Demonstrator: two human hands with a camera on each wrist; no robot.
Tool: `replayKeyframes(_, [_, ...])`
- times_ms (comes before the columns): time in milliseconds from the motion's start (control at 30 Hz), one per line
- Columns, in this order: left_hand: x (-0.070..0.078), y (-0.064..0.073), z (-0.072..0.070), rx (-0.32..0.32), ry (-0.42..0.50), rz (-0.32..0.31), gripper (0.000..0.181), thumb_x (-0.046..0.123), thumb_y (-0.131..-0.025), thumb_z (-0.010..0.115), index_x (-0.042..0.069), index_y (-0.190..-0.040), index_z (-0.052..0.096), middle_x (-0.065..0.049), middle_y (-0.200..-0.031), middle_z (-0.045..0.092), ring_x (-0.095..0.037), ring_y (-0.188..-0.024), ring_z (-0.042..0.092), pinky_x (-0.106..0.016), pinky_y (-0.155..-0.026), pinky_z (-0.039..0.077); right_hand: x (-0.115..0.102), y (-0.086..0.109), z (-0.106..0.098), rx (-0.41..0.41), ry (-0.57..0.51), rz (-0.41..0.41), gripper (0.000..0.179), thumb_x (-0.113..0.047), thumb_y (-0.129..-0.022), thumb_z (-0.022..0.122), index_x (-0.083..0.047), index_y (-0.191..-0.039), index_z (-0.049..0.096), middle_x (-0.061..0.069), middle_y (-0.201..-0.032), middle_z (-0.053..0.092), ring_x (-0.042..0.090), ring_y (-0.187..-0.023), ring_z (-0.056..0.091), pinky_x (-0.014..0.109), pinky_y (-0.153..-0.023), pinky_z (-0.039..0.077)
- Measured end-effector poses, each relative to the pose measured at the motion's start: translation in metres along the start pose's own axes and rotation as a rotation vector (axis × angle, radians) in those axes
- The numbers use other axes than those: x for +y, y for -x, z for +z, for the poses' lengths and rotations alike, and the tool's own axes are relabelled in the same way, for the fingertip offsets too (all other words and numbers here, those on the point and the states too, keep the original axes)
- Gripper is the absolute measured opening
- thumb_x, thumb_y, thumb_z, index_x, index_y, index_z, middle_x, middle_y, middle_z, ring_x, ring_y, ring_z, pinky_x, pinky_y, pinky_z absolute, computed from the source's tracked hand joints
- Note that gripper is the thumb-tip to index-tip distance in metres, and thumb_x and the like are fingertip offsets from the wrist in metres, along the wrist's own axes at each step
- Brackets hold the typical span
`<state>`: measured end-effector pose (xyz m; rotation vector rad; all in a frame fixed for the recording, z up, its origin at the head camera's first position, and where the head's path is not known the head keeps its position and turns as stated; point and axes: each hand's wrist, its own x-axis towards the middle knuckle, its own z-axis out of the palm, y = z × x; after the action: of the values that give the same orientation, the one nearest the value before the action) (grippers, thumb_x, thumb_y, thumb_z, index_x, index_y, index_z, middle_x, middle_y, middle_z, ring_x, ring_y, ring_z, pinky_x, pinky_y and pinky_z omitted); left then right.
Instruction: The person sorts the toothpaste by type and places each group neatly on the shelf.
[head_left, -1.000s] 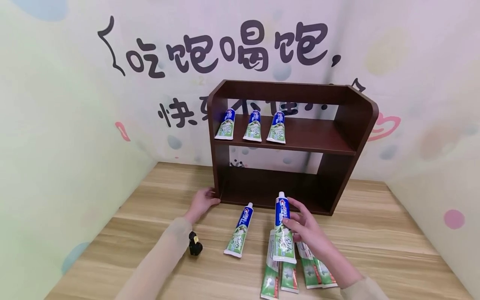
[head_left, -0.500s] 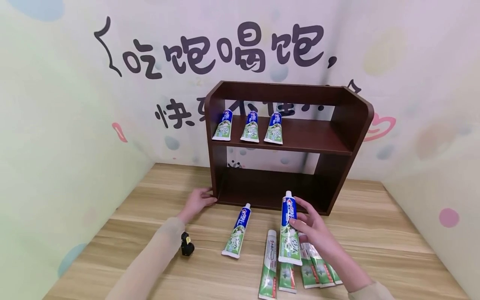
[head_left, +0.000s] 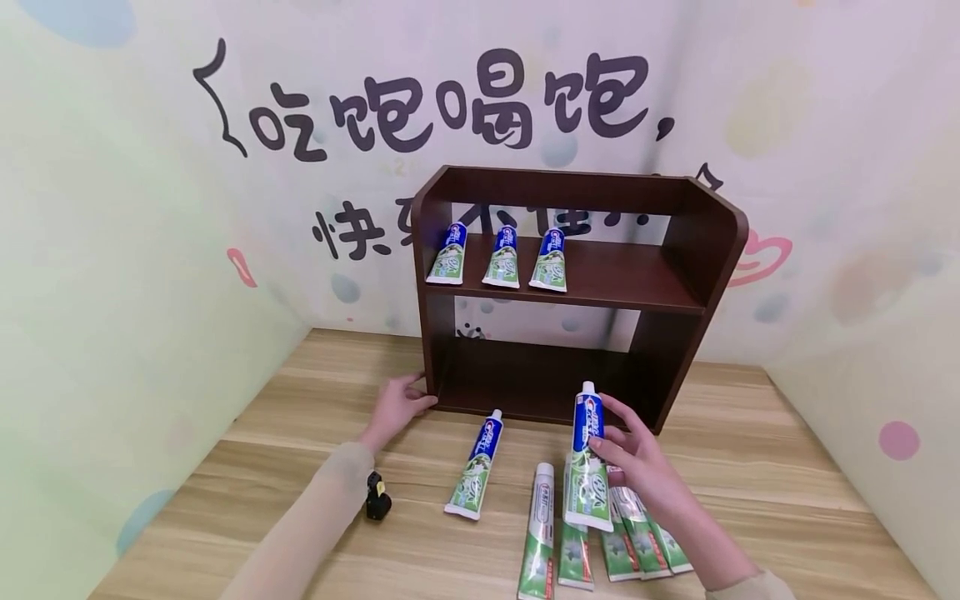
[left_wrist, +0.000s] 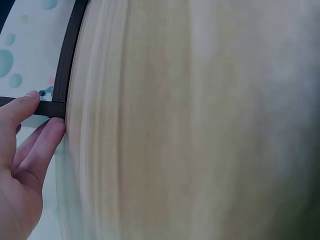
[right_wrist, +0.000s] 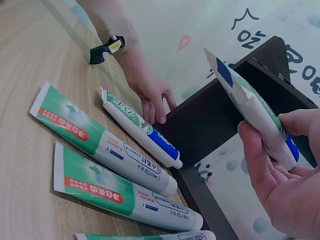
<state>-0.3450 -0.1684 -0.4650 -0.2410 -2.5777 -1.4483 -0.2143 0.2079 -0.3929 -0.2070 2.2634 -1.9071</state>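
Note:
My right hand [head_left: 641, 458] holds a blue, white and green toothpaste tube [head_left: 588, 467] between thumb and fingers, cap end toward the shelf, above the loose tubes. The right wrist view shows this tube edge-on, raised off the table. My left hand [head_left: 397, 408] grips the lower front corner of the dark brown two-tier shelf [head_left: 615, 267]; in the left wrist view, thumb and fingers pinch its side panel [left_wrist: 47, 108]. Another blue and green toothpaste tube [head_left: 475, 471] lies on the table in front of the shelf. Three like it, including one tube [head_left: 506, 258], lie on the upper tier's left part.
Several white and green toothpaste tubes [head_left: 537, 533] lie in a row on the wooden table [head_left: 255, 467], partly under my right hand. A black wrist camera [head_left: 378, 498] sits on the left sleeve. A printed wall [head_left: 360, 50] stands close behind the shelf.
My right hand has carried the toothpaste tube slightly to the right, uncovering more of the white and green tubes below. The left hand stays at the shelf corner. The head view has shifted a little.

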Motion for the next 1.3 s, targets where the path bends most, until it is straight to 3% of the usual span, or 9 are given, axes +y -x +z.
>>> replayKeyframes(300, [-0.002,-0.003,0.002,0.012,-0.082,0.059,0.056,0.01,-0.084,0.077,-0.002,-0.133,0.052,-0.024,-0.097,0.073,-0.032,-0.087,0.072,-0.039,-0.075,0.061,0.0,0.0,-0.002,0.011,-0.013,-0.009,0.067,-0.025,-0.099,0.059,-0.026,-0.154,0.021,0.013,-0.127,0.06,0.019,-0.096,0.067,0.036,-0.075,0.059])
replayKeyframes(433, [-0.002,-0.003,0.002,0.002,-0.073,0.068,0.054,0.01,-0.085,0.076,-0.002,-0.132,0.051,-0.024,-0.096,0.072,-0.032,-0.086,0.072,-0.037,-0.072,0.061,-0.002,0.003,-0.003,0.018,-0.011,-0.002,0.067,-0.025,-0.099,0.058,-0.026,-0.155,0.02,0.016,-0.131,0.058,0.018,-0.097,0.066,0.035,-0.076,0.059])
replayKeyframes(567, [0.0,-0.003,0.002,0.001,-0.062,0.054,0.055,0.01,-0.084,0.076,-0.002,-0.132,0.052,-0.025,-0.097,0.072,-0.032,-0.084,0.072,-0.034,-0.068,0.061,-0.005,0.006,-0.004,0.024,-0.014,0.003,0.068,-0.025,-0.1,0.058,-0.026,-0.156,0.019,0.014,-0.131,0.058,0.018,-0.099,0.066,0.036,-0.078,0.059])
replayKeyframes(767, [0.001,-0.003,0.002,0.004,-0.057,0.042,0.055,0.01,-0.084,0.077,-0.002,-0.132,0.052,-0.026,-0.096,0.072,-0.031,-0.081,0.072,-0.034,-0.066,0.061,-0.01,0.007,-0.006,0.01,-0.033,-0.031,0.066,-0.023,-0.1,0.057,-0.024,-0.155,0.02,0.0,-0.12,0.062,0.017,-0.098,0.067,0.036,-0.077,0.061])
replayKeyframes(967, [-0.002,-0.005,0.002,0.035,-0.11,0.062,0.053,0.012,-0.083,0.077,-0.002,-0.129,0.054,-0.024,-0.092,0.073,-0.03,-0.08,0.072,-0.037,-0.068,0.06,-0.018,0.009,-0.009,0.0,-0.024,-0.06,0.066,-0.024,-0.1,0.057,-0.025,-0.155,0.02,-0.003,-0.119,0.061,0.015,-0.098,0.066,0.036,-0.077,0.061])
replayKeyframes(1300, [0.001,-0.006,0.006,0.032,-0.197,0.044,0.053,0.022,-0.086,0.076,0.0,-0.13,0.054,-0.021,-0.092,0.074,-0.028,-0.08,0.072,-0.037,-0.068,0.059,-0.026,0.013,-0.013,-0.013,-0.011,-0.057,0.065,-0.025,-0.101,0.056,-0.028,-0.155,0.02,-0.006,-0.121,0.061,0.015,-0.098,0.067,0.034,-0.078,0.06])
